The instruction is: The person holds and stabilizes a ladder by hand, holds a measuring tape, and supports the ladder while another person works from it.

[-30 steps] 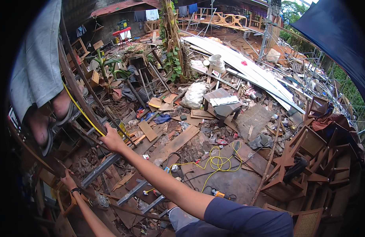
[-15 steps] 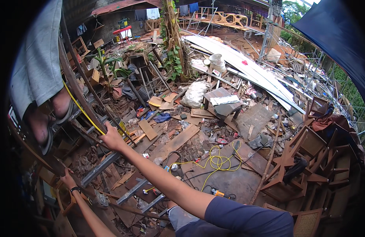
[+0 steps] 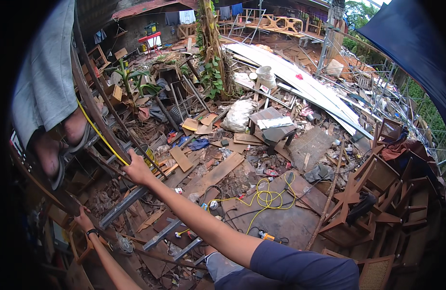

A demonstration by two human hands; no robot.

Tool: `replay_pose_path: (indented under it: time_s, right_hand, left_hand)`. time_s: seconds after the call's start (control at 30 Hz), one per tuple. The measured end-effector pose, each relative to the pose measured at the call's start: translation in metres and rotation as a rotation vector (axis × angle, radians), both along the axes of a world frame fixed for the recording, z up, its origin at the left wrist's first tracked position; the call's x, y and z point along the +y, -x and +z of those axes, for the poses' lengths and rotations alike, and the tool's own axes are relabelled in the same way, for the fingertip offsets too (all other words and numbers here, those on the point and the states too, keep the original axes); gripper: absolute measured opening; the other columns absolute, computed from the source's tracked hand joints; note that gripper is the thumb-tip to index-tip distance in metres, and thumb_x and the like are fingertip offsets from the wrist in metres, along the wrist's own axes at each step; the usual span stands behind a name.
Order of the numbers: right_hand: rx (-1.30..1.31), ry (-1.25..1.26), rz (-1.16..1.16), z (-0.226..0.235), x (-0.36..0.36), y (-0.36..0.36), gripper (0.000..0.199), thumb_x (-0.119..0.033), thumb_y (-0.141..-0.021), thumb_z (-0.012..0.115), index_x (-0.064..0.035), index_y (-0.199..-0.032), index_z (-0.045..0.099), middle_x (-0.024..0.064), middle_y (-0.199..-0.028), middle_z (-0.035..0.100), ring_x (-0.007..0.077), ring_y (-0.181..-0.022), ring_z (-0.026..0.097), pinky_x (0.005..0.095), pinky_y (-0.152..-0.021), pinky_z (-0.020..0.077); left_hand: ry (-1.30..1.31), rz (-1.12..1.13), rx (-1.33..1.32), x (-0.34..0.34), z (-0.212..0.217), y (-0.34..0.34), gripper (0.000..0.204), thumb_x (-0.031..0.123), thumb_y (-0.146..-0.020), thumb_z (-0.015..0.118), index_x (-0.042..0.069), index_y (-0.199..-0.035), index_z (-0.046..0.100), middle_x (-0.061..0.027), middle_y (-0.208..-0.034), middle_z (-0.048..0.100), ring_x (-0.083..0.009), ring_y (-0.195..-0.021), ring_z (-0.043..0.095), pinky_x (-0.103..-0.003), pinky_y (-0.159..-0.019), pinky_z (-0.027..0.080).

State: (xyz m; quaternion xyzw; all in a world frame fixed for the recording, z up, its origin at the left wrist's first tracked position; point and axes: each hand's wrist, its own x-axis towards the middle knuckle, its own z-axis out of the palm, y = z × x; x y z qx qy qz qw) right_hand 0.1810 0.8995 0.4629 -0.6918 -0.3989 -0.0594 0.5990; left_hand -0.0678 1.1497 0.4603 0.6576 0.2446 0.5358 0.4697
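High above a littered yard, the right hand [image 3: 136,169] grips a wooden rail [image 3: 95,113] (a yellow cord [image 3: 99,135] runs alongside), the left hand [image 3: 84,220] clasping another bar [image 3: 49,191].

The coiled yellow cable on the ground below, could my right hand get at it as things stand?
Probably not. The right hand grips a rusty metal bar up high, while the coiled yellow cable lies far below on the debris-strewn ground, apparently well beyond arm's reach.

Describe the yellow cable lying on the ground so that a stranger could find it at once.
Below the big white sack lies a dark flat board. On it the yellow cable lies in loose loops. No other cable on the ground there is bright yellow.
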Motion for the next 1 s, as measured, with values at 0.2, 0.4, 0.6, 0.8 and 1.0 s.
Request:
replay_pose_path:
  time_s: [0.2, 0.4, 0.6, 0.8, 1.0]
  right_hand:
    - [0.300, -0.050, 0.082, 0.032, -0.021, 0.025, 0.052, -0.020, -0.075, 0.063, 0.0025, -0.119, 0.051, 0.0296, -0.121, 0.045, 0.0461, -0.107, 0.047, 0.0459, -0.095, 0.0385]
    - [0.235, -0.029, 0.081, 0.038, -0.032, 0.022, 0.060, -0.022, -0.074, 0.063, 0.0050, -0.122, 0.040, 0.0300, -0.118, 0.048, 0.0469, -0.108, 0.046, 0.0463, -0.095, 0.0374]
    - [0.242, 0.004, 0.086, 0.040, -0.031, 0.022, 0.059, -0.020, -0.074, 0.061, 0.0026, -0.124, 0.038, 0.0309, -0.115, 0.051, 0.0465, -0.110, 0.047, 0.0470, -0.095, 0.0393]
    - [0.279, -0.025, 0.083, 0.038, -0.029, 0.020, 0.058, -0.021, -0.074, 0.061, 0.0012, -0.123, 0.038, 0.0335, -0.111, 0.052, 0.0475, -0.110, 0.047, 0.0467, -0.095, 0.0395]
    - [0.278, -0.027, 0.084, 0.037, -0.027, 0.021, 0.057, -0.021, -0.073, 0.061, 0.0009, -0.121, 0.039, 0.0338, -0.111, 0.051, 0.0477, -0.110, 0.046, 0.0469, -0.094, 0.0397]
  left_hand:
    - [0.002, 0.036, 0.034, 0.007, 0.000, 0.017, 0.016, 0.014, -0.086, 0.057, 0.003, -0.075, 0.054, -0.0039, -0.068, 0.055, -0.0144, -0.057, 0.054, -0.028, -0.057, 0.043]
    - [0.005, 0.050, 0.064, -0.003, 0.004, 0.008, 0.015, 0.014, -0.086, 0.058, 0.003, -0.077, 0.055, -0.0036, -0.069, 0.055, -0.0141, -0.058, 0.054, -0.028, -0.057, 0.044]
    - [-0.003, 0.042, 0.064, -0.001, 0.004, 0.011, 0.015, 0.014, -0.087, 0.058, 0.002, -0.079, 0.056, -0.0039, -0.069, 0.055, -0.0141, -0.058, 0.054, -0.028, -0.057, 0.044]
    - [0.015, 0.034, 0.057, -0.003, 0.004, 0.010, 0.014, 0.015, -0.088, 0.058, 0.002, -0.082, 0.057, -0.0039, -0.071, 0.056, -0.0139, -0.060, 0.054, -0.028, -0.058, 0.044]
    - [-0.005, 0.062, 0.078, -0.017, 0.013, 0.010, 0.019, 0.018, -0.088, 0.057, 0.002, -0.077, 0.055, -0.0031, -0.068, 0.054, -0.0140, -0.060, 0.054, -0.028, -0.060, 0.043]
